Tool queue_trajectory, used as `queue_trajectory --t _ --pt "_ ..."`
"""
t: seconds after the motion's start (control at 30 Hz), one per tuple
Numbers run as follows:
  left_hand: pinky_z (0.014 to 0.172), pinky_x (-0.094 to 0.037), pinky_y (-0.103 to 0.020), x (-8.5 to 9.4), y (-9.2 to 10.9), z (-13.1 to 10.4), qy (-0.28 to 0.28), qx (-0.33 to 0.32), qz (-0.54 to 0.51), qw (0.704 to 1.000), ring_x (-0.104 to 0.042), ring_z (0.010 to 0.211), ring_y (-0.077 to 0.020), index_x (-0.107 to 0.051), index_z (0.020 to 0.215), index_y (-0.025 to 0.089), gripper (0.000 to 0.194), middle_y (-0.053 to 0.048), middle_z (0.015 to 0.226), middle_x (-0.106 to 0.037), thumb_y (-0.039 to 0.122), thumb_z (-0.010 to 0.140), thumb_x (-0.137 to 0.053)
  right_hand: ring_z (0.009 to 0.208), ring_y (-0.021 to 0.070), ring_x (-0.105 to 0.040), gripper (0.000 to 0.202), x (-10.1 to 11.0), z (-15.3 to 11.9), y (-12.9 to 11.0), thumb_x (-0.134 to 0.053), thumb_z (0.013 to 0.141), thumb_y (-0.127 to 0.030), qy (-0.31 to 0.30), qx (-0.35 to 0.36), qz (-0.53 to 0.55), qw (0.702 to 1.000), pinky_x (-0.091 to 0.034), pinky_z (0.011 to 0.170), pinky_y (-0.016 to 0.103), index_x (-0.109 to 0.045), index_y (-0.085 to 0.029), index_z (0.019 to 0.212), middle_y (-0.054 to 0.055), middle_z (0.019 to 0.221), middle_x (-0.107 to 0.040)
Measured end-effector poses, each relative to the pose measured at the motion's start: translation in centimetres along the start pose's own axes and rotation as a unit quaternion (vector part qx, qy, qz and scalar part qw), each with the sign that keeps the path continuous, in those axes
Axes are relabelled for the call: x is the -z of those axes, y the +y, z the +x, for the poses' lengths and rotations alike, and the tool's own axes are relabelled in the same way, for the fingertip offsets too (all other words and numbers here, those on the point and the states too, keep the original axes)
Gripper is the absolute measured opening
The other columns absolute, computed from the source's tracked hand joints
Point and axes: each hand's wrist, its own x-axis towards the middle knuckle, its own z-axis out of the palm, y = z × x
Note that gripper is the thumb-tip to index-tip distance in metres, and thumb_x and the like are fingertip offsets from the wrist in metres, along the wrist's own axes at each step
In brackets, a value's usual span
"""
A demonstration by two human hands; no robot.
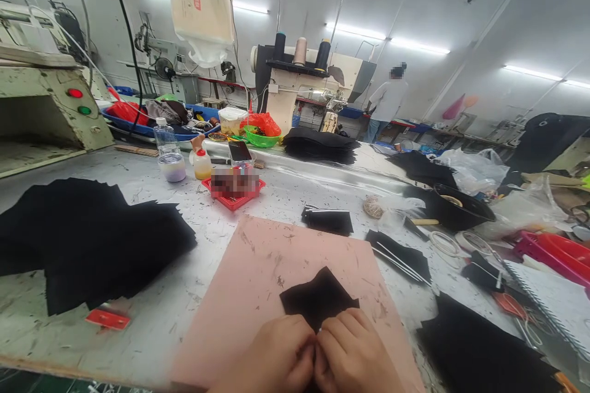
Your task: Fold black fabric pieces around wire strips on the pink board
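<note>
Both hands meet at the bottom centre, over a pink board. My left hand has its fingers curled and pinched on the near edge of a black fabric piece. Against it, my right hand pinches the same edge with bent fingers. The far part of the fabric lies on the board beyond the knuckles; the part under the hands is hidden. A tiny white bit shows between the fingertips.
Black fabric stacks lie at left and lower right. Small black bundles sit behind the board. A red basket, bottles and a sewing machine stand farther back. A person stands in the background.
</note>
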Motion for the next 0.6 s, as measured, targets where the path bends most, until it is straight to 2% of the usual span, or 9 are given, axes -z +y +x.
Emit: queue_trajectory --t 0.13,0.33,0.4,0.43,0.47,0.5,0.53,0.6 --pt "0.059 -0.038 -0.021 -0.1 -0.2 0.1 -0.002 0.016 -0.054 0.998 -0.055 0.067 -0.0131 -0.054 0.070 0.019 0.014 0.000 0.073 -0.061 0.014 0.076 -0.042 0.050 0.0134 -0.043 0.026 0.3 -0.3 0.4 -0.040 0.070 -0.003 -0.003 -0.047 0.055 0.997 -0.032 0.051 0.028 -0.046 -0.019 0.051 -0.001 0.050 -0.050" --pt "0.061 -0.037 -0.023 0.0 -0.2 0.3 0.000 -0.026 -0.093 0.995 -0.052 0.068 -0.0134 -0.054 0.070 0.018 0.013 0.000 0.072 -0.059 0.013 0.072 -0.043 0.053 0.0129 -0.053 0.022 1.2 -0.8 1.2 -0.043 0.069 -0.004 -0.056 -0.105 0.145 0.982 -0.040 0.051 0.025 -0.055 -0.021 0.061 -0.002 0.058 -0.059" --pt "0.062 -0.036 -0.024 0.1 -0.2 0.5 0.006 -0.021 -0.140 0.990 -0.051 0.069 -0.0137 -0.054 0.069 0.018 0.013 0.000 0.072 -0.057 0.015 0.072 -0.042 0.056 0.0139 -0.056 0.021 1.1 -1.2 1.2 -0.045 0.069 -0.005 -0.057 -0.132 0.173 0.974 -0.043 0.053 0.025 -0.058 -0.021 0.065 -0.001 0.061 -0.061" --pt "0.064 -0.036 -0.024 0.1 -0.2 0.6 0.009 -0.001 -0.182 0.983 -0.050 0.070 -0.0140 -0.054 0.067 0.018 0.011 0.000 0.072 -0.057 0.018 0.072 -0.044 0.060 0.0152 -0.058 0.020 0.9 -1.4 1.2 -0.047 0.070 -0.007 -0.058 -0.168 0.197 0.964 -0.046 0.056 0.026 -0.059 -0.022 0.066 0.000 0.065 -0.063" --pt "0.066 -0.037 -0.025 0.1 -0.2 0.8 0.013 0.029 -0.228 0.973 -0.050 0.071 -0.0145 -0.054 0.066 0.018 0.010 0.000 0.072 -0.055 0.022 0.071 -0.046 0.067 0.0170 -0.061 0.017 0.7 -1.7 1.2 -0.049 0.072 -0.009 -0.050 -0.223 0.231 0.946 -0.048 0.060 0.027 -0.060 -0.022 0.068 0.002 0.072 -0.065" --pt "0.066 -0.037 -0.026 -0.1 -0.3 0.9 0.017 0.065 -0.274 0.959 -0.049 0.071 -0.0147 -0.053 0.066 0.018 0.012 0.000 0.071 -0.053 0.027 0.071 -0.047 0.074 0.0193 -0.063 0.014 0.6 -1.8 1.3 -0.050 0.074 -0.014 -0.029 -0.291 0.277 0.915 -0.050 0.065 0.029 -0.060 -0.022 0.067 0.004 0.080 -0.067" --pt "0.064 -0.038 -0.026 -0.2 -0.4 1.1 0.019 0.106 -0.314 0.943 -0.048 0.069 -0.0145 -0.052 0.067 0.018 0.016 0.001 0.068 -0.051 0.033 0.071 -0.047 0.081 0.0218 -0.064 0.012 0.5 -1.9 1.5 -0.051 0.076 -0.020 0.005 -0.368 0.335 0.868 -0.051 0.069 0.032 -0.059 -0.022 0.066 0.005 0.088 -0.068" --pt "0.055 -0.038 -0.025 -0.5 -0.6 1.5 0.017 0.174 -0.361 0.916 -0.046 0.059 -0.0130 -0.046 0.068 0.019 0.025 0.003 0.061 -0.044 0.044 0.071 -0.042 0.087 0.0251 -0.064 0.016 0.8 -1.9 2.1 -0.052 0.077 -0.031 0.104 -0.501 0.458 0.727 -0.052 0.076 0.039 -0.055 -0.022 0.064 0.007 0.092 -0.068"
